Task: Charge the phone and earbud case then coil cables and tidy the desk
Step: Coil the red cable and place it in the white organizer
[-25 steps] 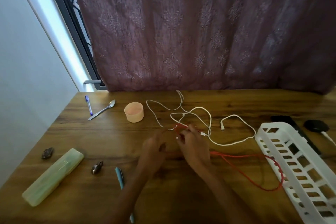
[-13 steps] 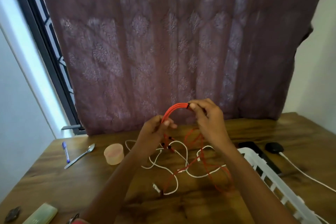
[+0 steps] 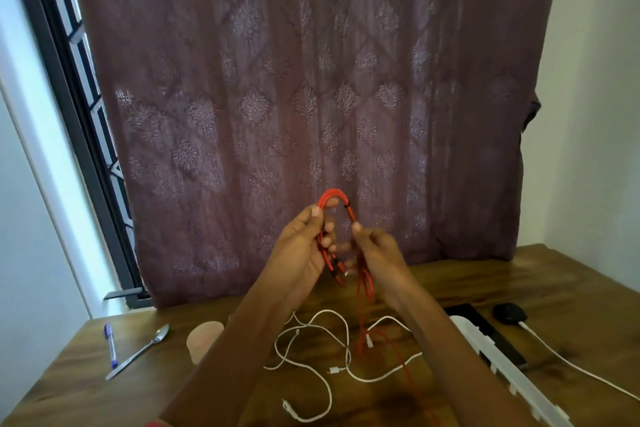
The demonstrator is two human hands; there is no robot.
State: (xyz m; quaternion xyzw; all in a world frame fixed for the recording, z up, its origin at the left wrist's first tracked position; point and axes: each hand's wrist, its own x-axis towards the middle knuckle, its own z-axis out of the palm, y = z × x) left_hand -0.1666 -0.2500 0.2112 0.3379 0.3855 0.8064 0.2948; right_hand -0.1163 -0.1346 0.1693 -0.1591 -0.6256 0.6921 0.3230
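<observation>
A red multi-headed cable (image 3: pixel 333 196) is lifted above the desk, arched between both hands. My left hand (image 3: pixel 302 250) grips the branch ends, whose plugs dangle below my palm. My right hand (image 3: pixel 375 250) pinches the other side near the black junction, and the long red tail hangs down to the desk. White cables (image 3: pixel 323 354) lie tangled on the wooden desk (image 3: pixel 571 291) under my forearms. A black phone (image 3: pixel 485 333) lies at the right behind the basket. A black earbud case (image 3: pixel 509 313) sits beside it with a white cord attached.
A white slotted basket (image 3: pixel 512 378) stands at the right front. A peach cup (image 3: pixel 204 343), a spoon (image 3: pixel 138 352) and a blue pen (image 3: pixel 110 345) lie on the left. A maroon curtain (image 3: pixel 311 97) hangs behind the desk.
Both hands lifted the red cable off the desk and brought its two sides closer together, narrowing the arch. The view tilted upward, hiding the near desk items.
</observation>
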